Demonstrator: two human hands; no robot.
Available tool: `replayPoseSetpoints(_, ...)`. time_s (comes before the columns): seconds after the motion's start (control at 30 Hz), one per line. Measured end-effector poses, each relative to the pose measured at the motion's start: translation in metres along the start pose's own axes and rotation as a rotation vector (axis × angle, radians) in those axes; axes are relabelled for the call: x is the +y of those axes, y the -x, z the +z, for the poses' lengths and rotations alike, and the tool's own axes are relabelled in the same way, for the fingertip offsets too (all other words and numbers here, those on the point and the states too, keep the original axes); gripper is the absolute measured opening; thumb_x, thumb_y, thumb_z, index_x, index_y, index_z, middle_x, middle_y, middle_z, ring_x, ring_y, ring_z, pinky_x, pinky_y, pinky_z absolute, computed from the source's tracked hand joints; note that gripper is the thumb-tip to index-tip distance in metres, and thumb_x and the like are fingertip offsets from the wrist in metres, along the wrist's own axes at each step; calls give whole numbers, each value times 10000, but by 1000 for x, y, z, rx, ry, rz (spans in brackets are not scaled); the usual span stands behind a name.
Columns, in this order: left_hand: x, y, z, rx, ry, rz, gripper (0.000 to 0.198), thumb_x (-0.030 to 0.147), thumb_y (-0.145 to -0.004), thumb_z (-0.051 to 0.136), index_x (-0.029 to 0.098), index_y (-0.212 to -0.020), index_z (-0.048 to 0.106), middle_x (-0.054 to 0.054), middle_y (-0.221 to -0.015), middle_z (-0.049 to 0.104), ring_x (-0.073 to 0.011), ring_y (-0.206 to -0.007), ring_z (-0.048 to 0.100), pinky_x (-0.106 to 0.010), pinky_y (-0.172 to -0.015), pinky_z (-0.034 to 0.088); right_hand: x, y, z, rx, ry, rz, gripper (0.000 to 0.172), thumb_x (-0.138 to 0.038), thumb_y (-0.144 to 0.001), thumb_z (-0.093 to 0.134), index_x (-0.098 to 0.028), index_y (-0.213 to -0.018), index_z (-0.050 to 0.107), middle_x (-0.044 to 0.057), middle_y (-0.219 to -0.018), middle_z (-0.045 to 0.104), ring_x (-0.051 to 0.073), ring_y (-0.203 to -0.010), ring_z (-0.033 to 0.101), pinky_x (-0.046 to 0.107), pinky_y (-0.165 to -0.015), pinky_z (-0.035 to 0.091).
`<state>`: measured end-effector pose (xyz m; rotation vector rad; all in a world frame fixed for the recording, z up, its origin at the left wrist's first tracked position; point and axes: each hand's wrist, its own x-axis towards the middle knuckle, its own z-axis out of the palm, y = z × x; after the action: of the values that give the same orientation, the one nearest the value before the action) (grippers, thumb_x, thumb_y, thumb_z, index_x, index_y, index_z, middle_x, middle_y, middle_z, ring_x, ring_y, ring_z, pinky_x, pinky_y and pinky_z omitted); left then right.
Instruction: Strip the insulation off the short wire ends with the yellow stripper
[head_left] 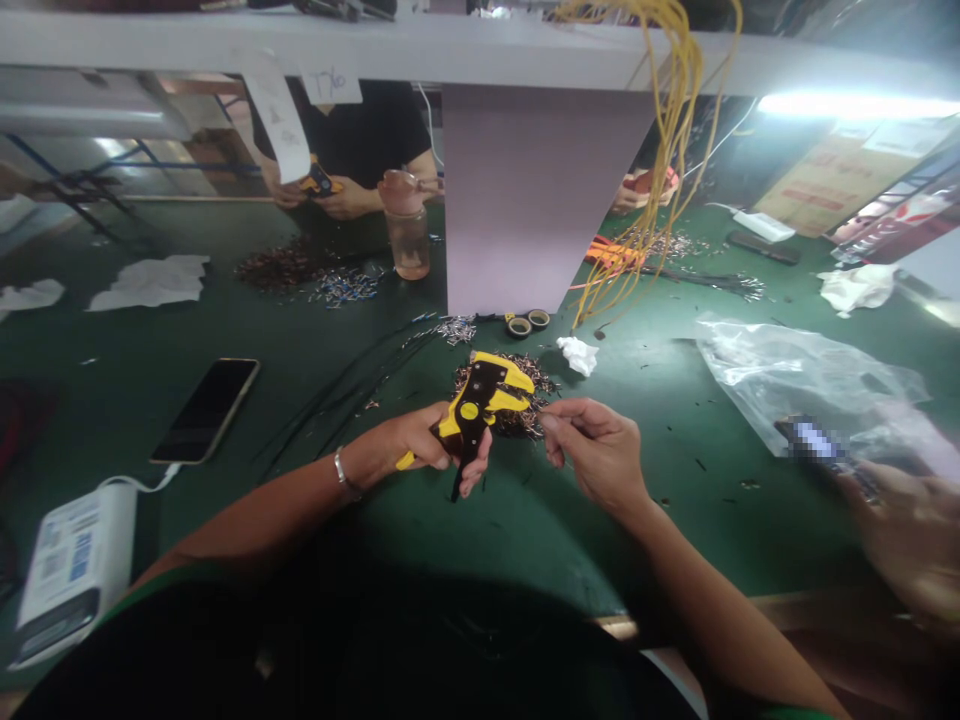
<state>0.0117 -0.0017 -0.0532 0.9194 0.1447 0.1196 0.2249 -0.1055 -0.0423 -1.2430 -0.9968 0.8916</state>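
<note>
Beyond the wire stripper (476, 405) — a bottle (407, 245), amber liquid (408, 255) inside

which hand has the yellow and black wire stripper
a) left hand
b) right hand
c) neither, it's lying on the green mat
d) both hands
a, the left hand grips the yellow and black wire stripper, while the right hand is held apart from it.
</note>
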Motion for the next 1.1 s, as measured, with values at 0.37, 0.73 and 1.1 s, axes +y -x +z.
replayPoseSetpoints(0.37, -1, 0, 0, 1, 0, 3, 329, 118, -580, 694, 128, -907, 673, -43, -702, 648, -196, -644, 635, -339, -621, 552, -1, -1, -1, 7, -5, 3, 79, -287, -749, 743, -217, -778, 720, -51, -481, 604, 86, -374, 505, 239, -363, 431)
replayPoseSetpoints(0.73, 2, -1, -1, -7, -43, -20, 279, 159, -596, 721, 140, -873, 685, -38, -675, 652, -196, -626, 632, -334, -614, 552, -3, -1, -1, 1, 28, -9, 88, -300, -751, 731, -220, -785, 716, -54, -475, 593, 90, -372, 503, 247, -358, 436)
replayPoseSetpoints(1.1, 1, -1, 0, 34, -36, -23, 285, 237, -612, 812, 134, -839, 675, -25, -637, 642, -179, -581, 635, -324, -587, 554, -4, -1, -2, 8, -9, -5, 65, -273, -739, 745, -220, -772, 729, -56, -468, 600, 87, -366, 499, 243, -357, 420)
